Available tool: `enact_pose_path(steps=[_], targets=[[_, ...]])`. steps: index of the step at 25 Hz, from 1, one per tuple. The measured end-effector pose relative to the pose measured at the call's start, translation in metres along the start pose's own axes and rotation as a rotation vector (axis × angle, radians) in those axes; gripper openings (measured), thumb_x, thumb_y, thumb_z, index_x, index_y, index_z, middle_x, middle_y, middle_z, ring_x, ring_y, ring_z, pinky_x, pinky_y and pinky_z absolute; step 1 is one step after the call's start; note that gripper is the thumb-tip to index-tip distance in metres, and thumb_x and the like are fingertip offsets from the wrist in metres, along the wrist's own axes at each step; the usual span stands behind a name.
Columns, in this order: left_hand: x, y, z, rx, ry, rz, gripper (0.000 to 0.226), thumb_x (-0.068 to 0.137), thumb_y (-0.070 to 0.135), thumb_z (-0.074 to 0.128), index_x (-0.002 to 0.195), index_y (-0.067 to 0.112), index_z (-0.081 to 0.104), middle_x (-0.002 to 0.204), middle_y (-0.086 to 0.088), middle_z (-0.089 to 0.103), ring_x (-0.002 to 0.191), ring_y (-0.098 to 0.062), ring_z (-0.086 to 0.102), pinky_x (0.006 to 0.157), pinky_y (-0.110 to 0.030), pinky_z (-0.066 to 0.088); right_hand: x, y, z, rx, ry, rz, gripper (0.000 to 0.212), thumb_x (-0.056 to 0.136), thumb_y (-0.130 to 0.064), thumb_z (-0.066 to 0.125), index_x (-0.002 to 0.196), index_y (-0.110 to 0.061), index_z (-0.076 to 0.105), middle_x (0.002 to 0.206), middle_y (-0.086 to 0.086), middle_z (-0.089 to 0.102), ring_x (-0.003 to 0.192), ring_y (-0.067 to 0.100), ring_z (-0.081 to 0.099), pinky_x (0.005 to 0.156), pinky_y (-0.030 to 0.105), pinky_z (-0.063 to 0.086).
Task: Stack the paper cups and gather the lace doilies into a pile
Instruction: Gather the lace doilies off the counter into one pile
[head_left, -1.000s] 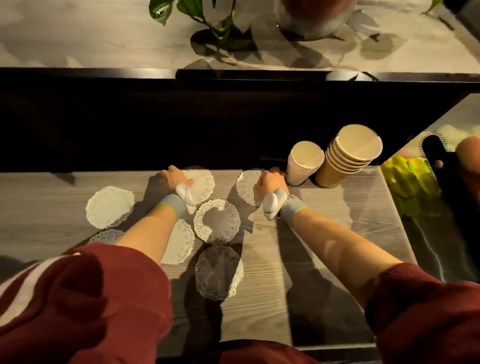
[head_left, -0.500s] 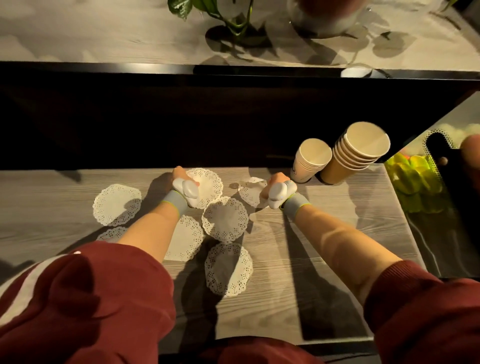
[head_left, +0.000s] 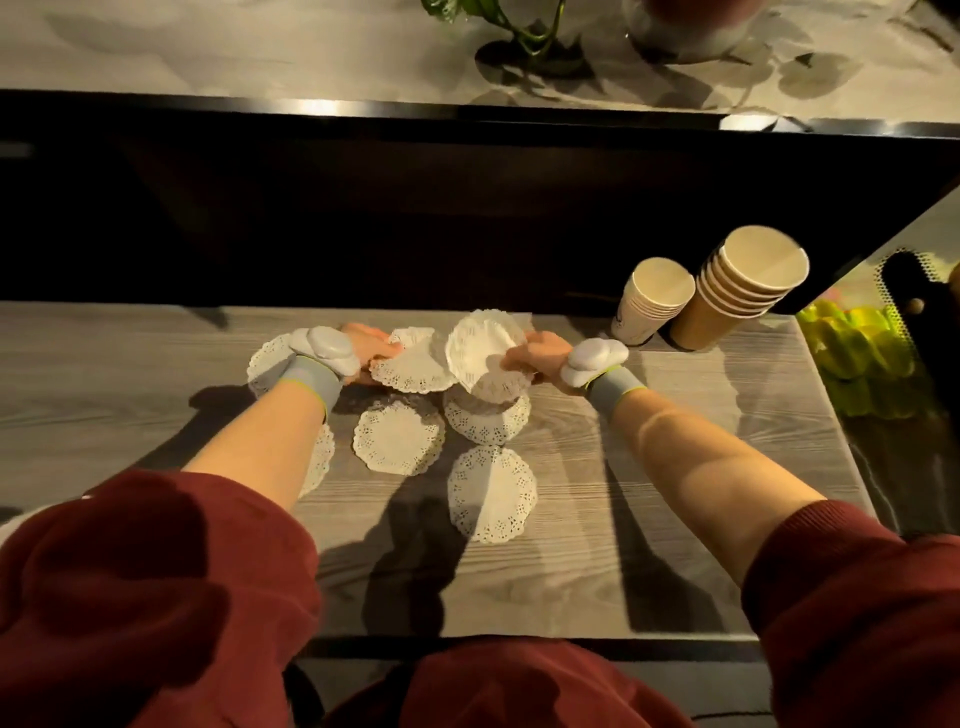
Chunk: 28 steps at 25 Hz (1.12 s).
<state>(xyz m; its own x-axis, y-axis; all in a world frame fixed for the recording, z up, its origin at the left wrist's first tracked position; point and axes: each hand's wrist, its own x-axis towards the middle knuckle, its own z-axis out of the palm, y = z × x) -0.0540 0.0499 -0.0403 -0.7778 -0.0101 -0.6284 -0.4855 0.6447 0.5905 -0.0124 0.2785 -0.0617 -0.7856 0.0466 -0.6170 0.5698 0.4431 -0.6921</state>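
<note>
Hands (head_left: 535, 353) (head_left: 366, 345) outstretched, each pinching a doily (head_left: 480, 348).

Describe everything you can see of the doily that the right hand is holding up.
The lifted doily is a round white paper piece with a plain centre and a punched lace border. The right hand pinches its right edge and holds it raised off the wooden table, tilted and slightly curled toward the camera. Its left edge meets or overlaps another doily at the left hand; whether they touch is unclear. More doilies lie flat below it.
</note>
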Motion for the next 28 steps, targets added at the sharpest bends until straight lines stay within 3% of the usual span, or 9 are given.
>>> enact_pose_path(steps=[3,5,6,9,13,16,19,22,28], targets=[[-0.011,-0.019,0.002,0.373,-0.072,0.039,0.039,0.088,0.017,0.061,0.124,0.002,0.057,0.13,-0.016,0.055,0.121,-0.033,0.051,0.101,-0.038,0.039,-0.001,0.005,0.013,-0.476,-0.016,0.0,0.025,0.076,-0.026,0.068,0.06,-0.027,0.048,0.065,-0.003,0.05,0.079,0.02,0.05,0.072,0.03,0.037],[-0.016,-0.029,0.009,0.396,-0.117,0.093,0.003,0.085,0.005,0.063,0.086,0.003,0.061,0.092,-0.014,0.057,0.084,-0.029,0.054,0.076,-0.031,0.038,-0.001,0.011,0.02,-0.556,0.0,-0.018,0.017,0.075,-0.024,0.072,0.086,-0.021,0.06,0.08,0.001,0.058,0.093,0.027,0.053,0.076,0.032,0.037],[-0.015,-0.035,0.014,0.43,-0.11,0.093,0.014,0.084,0.002,0.064,0.074,0.005,0.054,0.082,-0.009,0.051,0.076,-0.022,0.048,0.068,-0.027,0.034,0.001,0.014,0.024,-0.596,0.04,-0.026,0.034,0.075,-0.022,0.073,0.105,-0.013,0.061,0.097,0.01,0.064,0.102,0.033,0.056,0.078,0.036,0.04],[-0.02,-0.043,0.026,0.613,0.0,0.141,0.024,0.079,0.01,0.067,0.066,0.011,0.048,0.078,-0.007,0.043,0.082,-0.022,0.045,0.062,-0.027,0.038,0.008,0.016,0.035,-0.711,0.144,-0.086,0.061,0.076,-0.016,0.072,0.128,-0.003,0.044,0.127,0.022,0.052,0.115,0.038,0.052,0.09,0.041,0.045],[-0.017,-0.047,0.028,0.67,0.094,0.121,0.049,0.076,0.014,0.071,0.119,0.004,0.047,0.128,-0.017,0.047,0.118,-0.03,0.048,0.096,-0.043,0.045,0.011,0.01,0.041,-0.694,0.098,-0.085,0.071,0.069,-0.007,0.073,0.131,-0.004,0.04,0.121,0.017,0.054,0.112,0.035,0.054,0.085,0.039,0.049],[-0.013,-0.048,0.026,0.626,0.04,0.125,0.022,0.079,0.011,0.068,0.072,0.0,0.05,0.086,-0.024,0.062,0.083,-0.026,0.05,0.072,-0.039,0.05,0.005,0.008,0.044,-0.746,0.051,-0.055,0.042,0.066,-0.009,0.07,0.106,-0.006,0.058,0.08,0.004,0.061,0.084,0.028,0.058,0.058,0.03,0.049],[-0.008,-0.053,0.024,0.516,0.034,0.138,0.041,0.079,0.006,0.064,0.049,0.009,0.036,0.059,-0.012,0.04,0.076,-0.02,0.038,0.056,-0.026,0.029,0.004,0.008,0.044,-0.646,0.095,-0.062,0.05,0.073,-0.014,0.068,0.122,-0.009,0.057,0.113,0.012,0.065,0.105,0.031,0.059,0.075,0.033,0.051],[-0.003,-0.055,0.003,0.211,0.154,0.208,0.01,0.081,0.003,0.063,0.082,-0.007,0.065,0.082,-0.014,0.056,0.083,-0.017,0.045,0.068,-0.024,0.031,-0.001,-0.001,0.044,-0.315,0.207,-0.024,0.062,0.08,-0.018,0.067,0.135,-0.008,0.043,0.134,0.017,0.054,0.123,0.035,0.051,0.104,0.043,0.043],[0.023,-0.069,-0.074,-0.114,0.356,0.105,0.036,0.088,0.007,0.058,0.116,-0.014,0.058,0.105,-0.019,0.062,0.09,-0.016,0.044,0.058,-0.018,0.039,-0.02,-0.014,0.045,-0.189,-0.165,-0.04,0.049,0.082,-0.034,0.067,0.124,-0.011,0.056,0.125,0.012,0.064,0.112,0.029,0.06,0.104,0.043,0.044]])
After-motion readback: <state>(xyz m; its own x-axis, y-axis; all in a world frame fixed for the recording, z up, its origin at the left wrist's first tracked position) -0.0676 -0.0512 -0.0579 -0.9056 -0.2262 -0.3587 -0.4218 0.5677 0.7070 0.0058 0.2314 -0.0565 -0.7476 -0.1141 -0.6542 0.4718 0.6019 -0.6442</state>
